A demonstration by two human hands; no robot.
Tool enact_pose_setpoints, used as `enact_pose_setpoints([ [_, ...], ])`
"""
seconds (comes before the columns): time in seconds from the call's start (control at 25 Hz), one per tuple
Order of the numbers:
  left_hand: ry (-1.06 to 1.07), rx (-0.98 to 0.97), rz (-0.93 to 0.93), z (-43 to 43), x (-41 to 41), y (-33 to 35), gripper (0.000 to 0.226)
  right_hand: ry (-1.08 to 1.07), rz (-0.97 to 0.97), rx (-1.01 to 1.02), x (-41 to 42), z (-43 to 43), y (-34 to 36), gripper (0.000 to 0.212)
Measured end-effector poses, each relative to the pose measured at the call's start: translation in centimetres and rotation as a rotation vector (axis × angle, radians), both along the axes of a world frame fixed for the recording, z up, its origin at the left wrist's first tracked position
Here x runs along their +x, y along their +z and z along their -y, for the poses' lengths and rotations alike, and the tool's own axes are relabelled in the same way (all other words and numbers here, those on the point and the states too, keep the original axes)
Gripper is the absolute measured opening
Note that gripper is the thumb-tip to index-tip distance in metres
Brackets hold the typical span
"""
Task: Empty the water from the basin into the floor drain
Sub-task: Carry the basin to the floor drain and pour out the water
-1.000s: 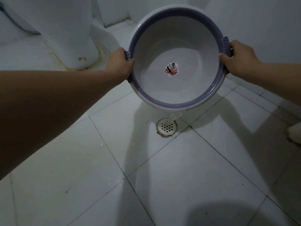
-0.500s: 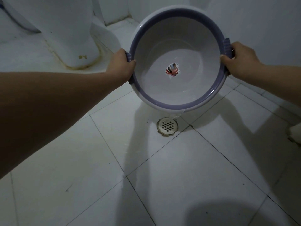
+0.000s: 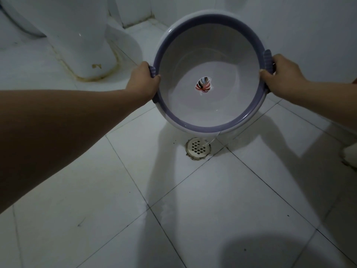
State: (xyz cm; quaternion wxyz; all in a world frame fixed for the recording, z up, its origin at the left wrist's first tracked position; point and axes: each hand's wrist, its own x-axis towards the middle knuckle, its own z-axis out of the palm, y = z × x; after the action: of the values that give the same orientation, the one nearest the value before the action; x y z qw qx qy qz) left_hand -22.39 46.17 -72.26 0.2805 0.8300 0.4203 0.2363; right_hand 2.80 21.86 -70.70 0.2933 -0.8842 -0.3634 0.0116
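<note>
A round white basin (image 3: pixel 208 60) with a purple rim and a leaf sticker at its bottom is held in the air, tilted steeply with its opening toward me. My left hand (image 3: pixel 144 82) grips its left handle and my right hand (image 3: pixel 280 74) grips its right handle. A thin stream of water (image 3: pixel 209 142) runs off the lowest part of the rim onto the round metal floor drain (image 3: pixel 198 148) directly below. Only a little water shows inside at the low edge.
The toilet base (image 3: pixel 83 51) with stained sealant stands at the back left. White walls (image 3: pixel 289 26) close in behind and to the right of the basin. White floor tiles (image 3: pixel 222 200) spread around the drain, with my shadow at the bottom.
The basin has stayed tilted over the drain. The stream from its rim has thinned, and less water is left inside. Both hands keep their grip.
</note>
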Motion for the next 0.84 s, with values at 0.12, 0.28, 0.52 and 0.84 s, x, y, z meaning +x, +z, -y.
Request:
enact_pose_setpoints([
  [0.12, -0.008, -0.025, 0.008, 0.0, -0.1, -0.3, 0.01, -0.019, 0.004, 0.001, 0.0, -0.1, -0.5, 0.032],
  [0.28, -0.01, -0.056, 0.025, -0.2, -0.2, -0.7, 0.009, -0.021, -0.009, -0.004, 0.0, -0.1, -1.1, 0.031],
  [0.52, 0.002, -0.067, 0.01, -0.6, -0.3, -1.5, 0.01, -0.014, -0.04, -0.012, -0.4, -0.3, -1.7, 0.029],
  [0.84, 0.003, -0.049, -0.012, -1.2, -0.3, -2.4, 0.012, -0.017, -0.066, -0.015, -0.7, -0.4, -2.1, 0.03],
])
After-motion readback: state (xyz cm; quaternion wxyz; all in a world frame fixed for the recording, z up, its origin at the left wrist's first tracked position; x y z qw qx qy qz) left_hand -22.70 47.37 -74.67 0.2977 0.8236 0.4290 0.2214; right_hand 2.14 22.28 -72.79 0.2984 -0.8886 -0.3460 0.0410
